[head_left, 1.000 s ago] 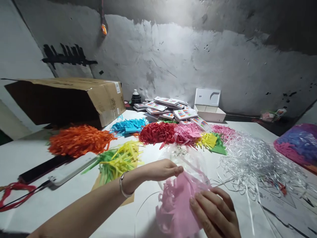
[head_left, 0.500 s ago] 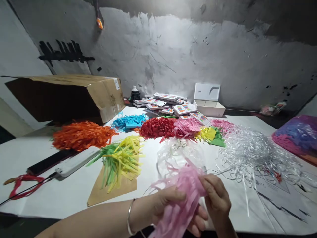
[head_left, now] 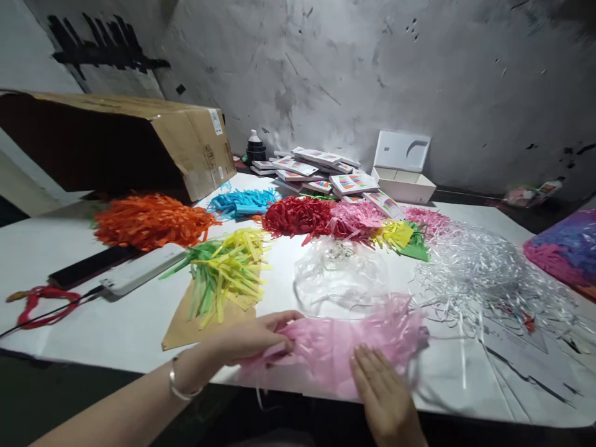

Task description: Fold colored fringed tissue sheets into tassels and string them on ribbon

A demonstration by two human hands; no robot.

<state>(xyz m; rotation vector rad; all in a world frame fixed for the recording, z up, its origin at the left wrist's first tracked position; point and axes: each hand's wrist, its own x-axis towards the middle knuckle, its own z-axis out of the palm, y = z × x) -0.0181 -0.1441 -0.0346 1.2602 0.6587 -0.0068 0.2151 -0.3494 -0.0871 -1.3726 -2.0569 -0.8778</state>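
Note:
Pink fringed tissue paper (head_left: pixel 333 354) lies spread sideways at the front edge of the white table (head_left: pixel 116 335). My left hand (head_left: pixel 265 338), with a silver bangle on the wrist, grips its left end between thumb and fingers. Flat on its right part rests my right hand (head_left: pixel 384 391), the fingers stretched out. A crumpled clear plastic bag (head_left: pixel 338 273) sits just behind the pink paper. To the left, yellow and green fringed paper (head_left: pixel 228 273) lies over a brown sheet (head_left: pixel 184 323).
Orange (head_left: pixel 153 220), blue (head_left: pixel 244 203) and red fringe piles (head_left: pixel 298 217) line the back. Silver strands (head_left: pixel 488 267) spread at right. Behind stand a cardboard box (head_left: pixel 195 149), stacked packets (head_left: pixel 316 167) and an open white box (head_left: pixel 405 183). A white device (head_left: pixel 142 270) lies left.
The pink paper has gone from bunched up between my hands to laid out on the table. My right hand has let go and flattened onto it. The view has tilted down.

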